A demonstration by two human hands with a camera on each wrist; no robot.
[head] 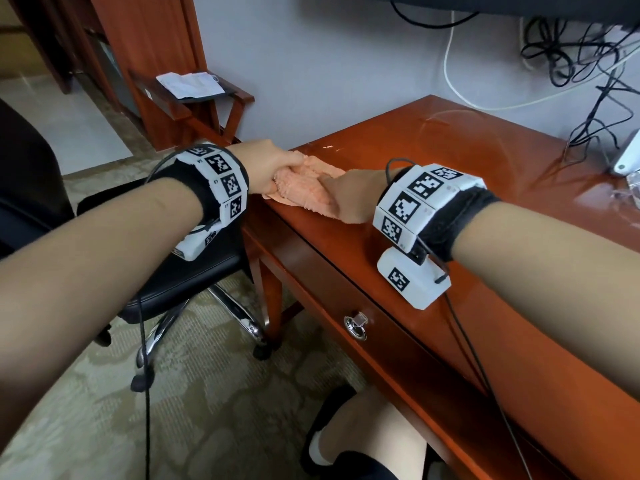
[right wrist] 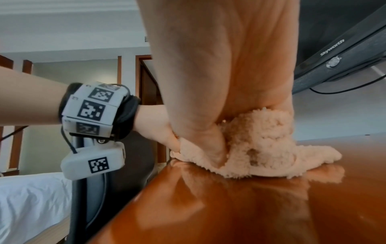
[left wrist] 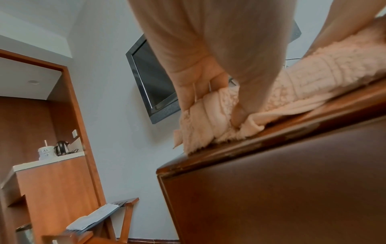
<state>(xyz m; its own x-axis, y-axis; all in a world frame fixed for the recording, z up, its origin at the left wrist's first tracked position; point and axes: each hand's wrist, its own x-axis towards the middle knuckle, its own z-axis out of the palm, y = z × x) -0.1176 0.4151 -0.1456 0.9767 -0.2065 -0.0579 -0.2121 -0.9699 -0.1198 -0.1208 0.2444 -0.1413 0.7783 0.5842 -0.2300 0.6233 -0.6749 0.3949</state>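
Observation:
A peach fluffy towel (head: 304, 188) lies bunched on the near left corner of a glossy red-brown desk (head: 450, 161). My left hand (head: 273, 168) grips the towel's left end at the desk's edge. In the left wrist view its thumb and fingers (left wrist: 188, 99) pinch a fold of the towel (left wrist: 208, 122). My right hand (head: 353, 199) holds the towel's right part. In the right wrist view a wad of towel (right wrist: 261, 140) is gathered between the thumb (right wrist: 208, 145) and the palm. The left hand (right wrist: 156, 130) shows just behind it.
A black office chair (head: 194, 271) stands left of the desk. The drawer front has a metal knob (head: 356, 325). Cables (head: 588, 53) and a white device (head: 627, 157) crowd the desk's far right. A wooden rack with paper (head: 194, 88) stands by the wall.

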